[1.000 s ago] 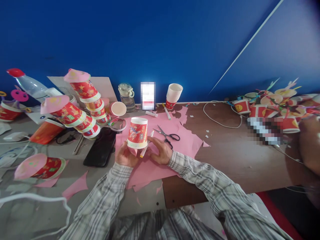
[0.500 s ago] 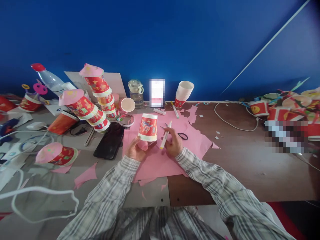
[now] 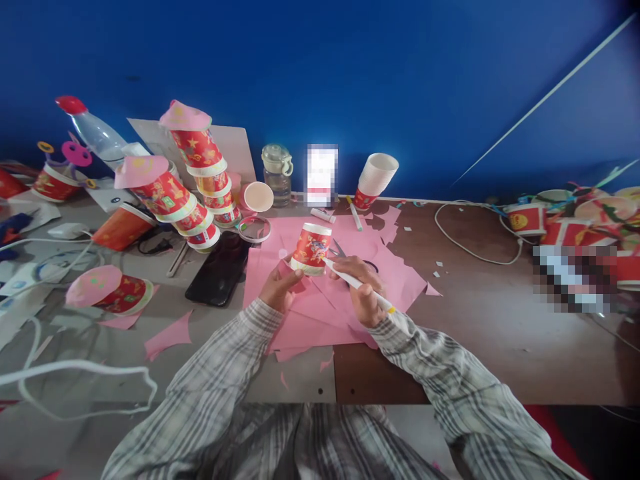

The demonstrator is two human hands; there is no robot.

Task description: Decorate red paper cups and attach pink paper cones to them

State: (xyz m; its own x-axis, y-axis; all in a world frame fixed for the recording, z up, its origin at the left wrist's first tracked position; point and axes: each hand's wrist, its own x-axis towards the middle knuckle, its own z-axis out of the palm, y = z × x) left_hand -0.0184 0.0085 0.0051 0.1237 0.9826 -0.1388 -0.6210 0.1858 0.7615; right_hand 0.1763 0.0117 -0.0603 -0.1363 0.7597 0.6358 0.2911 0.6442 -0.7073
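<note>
My left hand [image 3: 279, 285] is closed around the lower left side of a red printed paper cup [image 3: 312, 248], which is upside down and slightly tilted. Between the fingers of my right hand [image 3: 364, 290] lies a white marker [image 3: 353, 280] with a yellow end; its tip points at the cup's lower edge. I cannot tell whether the tip touches. Scissors [image 3: 339, 249] rest on pink paper [image 3: 320, 320], partly hidden behind my right hand. A small marker cap or short white marker [image 3: 323, 215] lies beyond the cup, with another marker [image 3: 355, 215] to its right.
Stacked cups with pink cone tops [image 3: 200, 150] stand at the left beside a black phone [image 3: 217, 270] and a tape roll [image 3: 254, 229]. A glass jug [image 3: 277, 175] and nested white cups [image 3: 377, 177] are at the back. A white cable [image 3: 473, 259] and decorated cups [image 3: 525, 219] lie right.
The cup has turned and moved right in my left hand. My right hand has turned the marker round, so its tip now points toward the cup and its yellow end toward me.
</note>
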